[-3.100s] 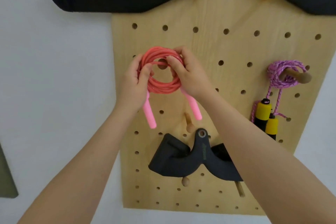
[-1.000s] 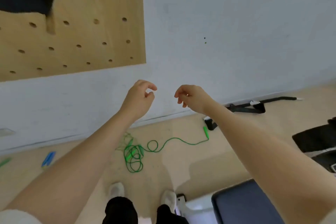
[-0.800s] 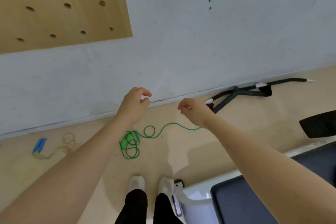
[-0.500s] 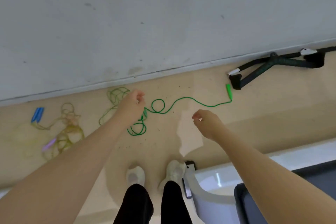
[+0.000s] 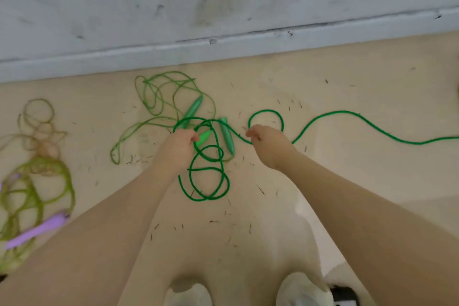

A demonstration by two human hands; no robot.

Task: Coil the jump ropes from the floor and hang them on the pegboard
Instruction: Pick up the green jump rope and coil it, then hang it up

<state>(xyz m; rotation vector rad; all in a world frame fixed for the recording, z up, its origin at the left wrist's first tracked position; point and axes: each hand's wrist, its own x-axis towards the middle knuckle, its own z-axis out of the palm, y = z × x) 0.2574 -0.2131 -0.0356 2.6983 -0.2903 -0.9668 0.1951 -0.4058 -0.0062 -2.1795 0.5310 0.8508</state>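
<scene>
A bright green jump rope (image 5: 207,181) lies in loose loops on the beige floor, and one strand (image 5: 347,114) runs off to the right. My left hand (image 5: 178,150) is down at the loops, fingers curled around the rope's bright green handle (image 5: 205,135). My right hand (image 5: 269,143) hovers over the strand beside a small loop (image 5: 265,113), fingers loosely curled. I cannot tell whether it touches the rope. The pegboard is out of view.
A pale green rope (image 5: 161,97) with teal handles (image 5: 193,109) is tangled just behind the bright one. Further left lie a tan rope (image 5: 39,126) and an olive rope (image 5: 37,181) with purple handles (image 5: 37,231). The wall's baseboard (image 5: 223,45) runs behind. My shoes (image 5: 300,290) show at the bottom.
The view dropped from the pegboard, where both hands held the pink coil, to the floor. Both hands came down to the bright green rope, and the left has taken hold of its handle.
</scene>
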